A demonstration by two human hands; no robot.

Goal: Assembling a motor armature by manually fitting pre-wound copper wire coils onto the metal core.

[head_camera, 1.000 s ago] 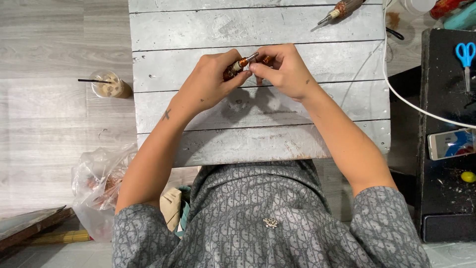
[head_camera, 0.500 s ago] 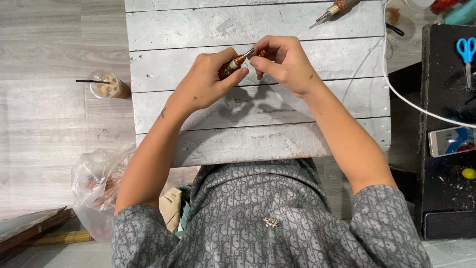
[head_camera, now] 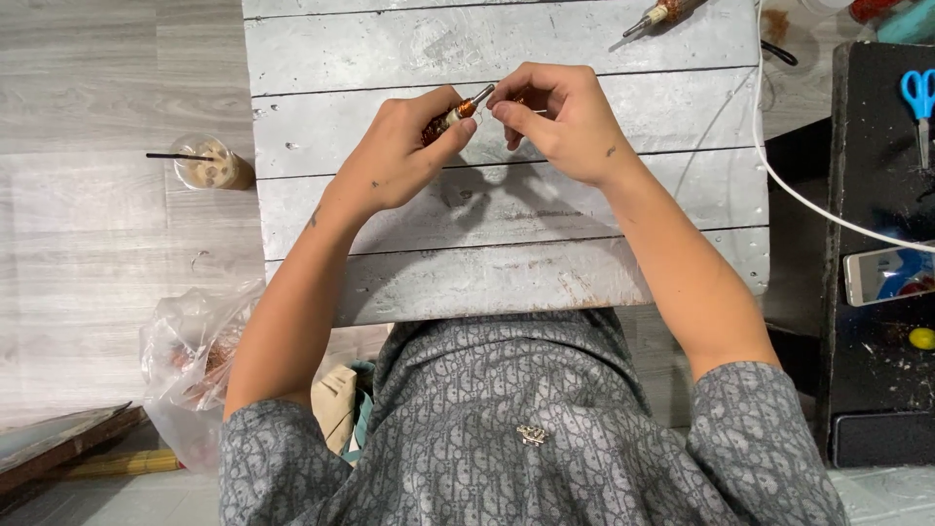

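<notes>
My left hand [head_camera: 404, 146] grips a small motor rotor [head_camera: 456, 114] wound with copper wire, its metal shaft pointing up and right. My right hand [head_camera: 555, 117] pinches at the shaft end with thumb and forefinger; other fingers curl over something small and coppery that is mostly hidden. Both hands hover above a grey painted plank table [head_camera: 506, 224].
A second rotor [head_camera: 662, 15] lies at the table's far edge. A plastic cup with a straw [head_camera: 206, 166] stands on the floor at left, a clear plastic bag [head_camera: 190, 360] lower left. At right, a black surface holds blue scissors [head_camera: 918, 97] and a phone [head_camera: 888, 275]; a white cable [head_camera: 779, 175] runs between.
Both hands have shifted slightly up the table with the rotor. The right fingers have moved from around the rotor body to its shaft tip.
</notes>
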